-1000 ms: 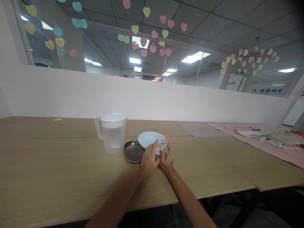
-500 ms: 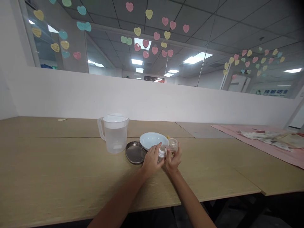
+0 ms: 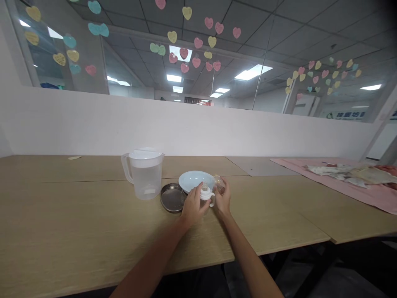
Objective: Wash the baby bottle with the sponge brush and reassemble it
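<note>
The white-collared bottle (image 3: 204, 193) is held upright by the left hand (image 3: 194, 205), just before the pale bowl (image 3: 192, 179), and should be steadied there. What appears a clear cap (image 3: 219, 182) is held by the right hand (image 3: 223, 199), best guided without knocking the bottle's handle (image 3: 214, 200).

The left hand (image 3: 192, 207) gripped a white-topped bottle (image 3: 205, 193) while the right hand (image 3: 223, 200) held a clear cap (image 3: 219, 183) just beside it. Behind them stood a pale bowl (image 3: 192, 180), with a metal pan (image 3: 171, 199) and a jug (image 3: 147, 179) to its left.
</note>
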Available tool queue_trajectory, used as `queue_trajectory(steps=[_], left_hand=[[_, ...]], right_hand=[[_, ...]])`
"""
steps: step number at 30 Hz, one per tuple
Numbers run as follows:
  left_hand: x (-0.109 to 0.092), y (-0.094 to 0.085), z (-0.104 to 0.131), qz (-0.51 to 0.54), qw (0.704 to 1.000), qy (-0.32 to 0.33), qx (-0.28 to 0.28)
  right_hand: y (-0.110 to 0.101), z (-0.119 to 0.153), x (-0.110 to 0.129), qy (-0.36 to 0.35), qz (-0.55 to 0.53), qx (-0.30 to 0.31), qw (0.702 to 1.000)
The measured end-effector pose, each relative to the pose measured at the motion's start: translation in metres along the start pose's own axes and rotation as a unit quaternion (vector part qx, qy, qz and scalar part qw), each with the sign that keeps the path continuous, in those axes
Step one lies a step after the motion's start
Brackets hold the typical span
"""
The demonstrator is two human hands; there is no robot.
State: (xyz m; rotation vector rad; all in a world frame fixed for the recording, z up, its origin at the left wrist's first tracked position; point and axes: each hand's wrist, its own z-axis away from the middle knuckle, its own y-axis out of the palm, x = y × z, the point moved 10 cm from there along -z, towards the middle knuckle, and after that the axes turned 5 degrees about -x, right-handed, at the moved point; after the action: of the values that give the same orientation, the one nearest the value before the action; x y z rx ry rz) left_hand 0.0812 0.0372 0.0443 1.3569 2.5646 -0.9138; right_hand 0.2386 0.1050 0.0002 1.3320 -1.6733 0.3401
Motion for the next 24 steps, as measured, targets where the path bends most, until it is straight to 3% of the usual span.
queue_trajectory(steps=[3, 7, 14, 24], left_hand=[[0.000, 0.000, 0.000, -0.005, 1.000, -0.002, 0.002], [0.000, 0.000, 0.000, -0.008, 1.000, -0.003, 0.004], [-0.002, -0.001, 0.000, -0.012, 1.000, 0.013, -0.006], [0.001, 0.000, 0.000, -0.017, 1.000, 0.007, -0.008]], right_hand=[[-0.001, -0.001, -0.006, 0.023, -0.017, -0.011, 1.000], [0.001, -0.001, 0.000, -0.010, 0.009, 0.006, 1.000], [0.020, 0.012, 0.027, -0.122, 0.107, 0.117, 0.980], [0.027, 0.012, 0.025, -0.102, 0.083, 0.152, 0.980]])
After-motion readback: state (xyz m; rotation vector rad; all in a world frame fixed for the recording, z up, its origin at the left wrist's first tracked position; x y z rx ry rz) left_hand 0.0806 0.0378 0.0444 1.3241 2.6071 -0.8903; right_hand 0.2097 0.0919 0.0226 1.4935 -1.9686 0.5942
